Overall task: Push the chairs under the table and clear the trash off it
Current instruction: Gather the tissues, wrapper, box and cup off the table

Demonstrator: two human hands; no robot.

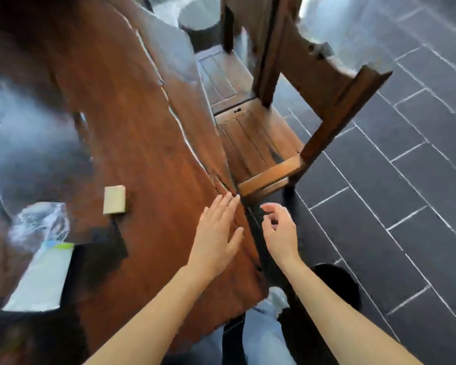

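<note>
**Desk:** What is the head view showing?

**Photographer:** A person is standing at the end of a dark reddish-brown live-edge wooden table (142, 127), reaching both bare hands forward. The left hand (216, 238) is lying flat over the table's edge, fingers straight. Whether it is pressing the wood cannot be told. The right hand (279, 233) is hanging just beside it over the grey slate-tiled floor (406, 180), fingers loosely curled and gripping nothing.

**Desk:** And the chairs?

**Photographer:** A brown wooden chair with a slatted seat (261, 143) is standing just ahead of the hands. Its seat is partly tucked under the table edge and its tall backrest (353, 101) is rising on the right. A second, similar wooden chair (221, 75) is sitting beyond it on the same side.

**Desk:** How is it going to handle?

**Photographer:** It is looking like solid timber, so probably heavy, stiff and prone to scraping on tile. Gripping the backrest post or top rail and pushing straight is looking the surest hold.

**Desk:** The trash?

**Photographer:** A small beige cardboard box (113, 200), a crumpled clear plastic bag (40, 225) and a flat white packet with a green edge (42, 280) are lying on the table's left part, apart from both hands. All are appearing light. The bag is looking soft and slippery and is best pinched, while the box is seeming stiff enough for lifting by its sides.
</note>
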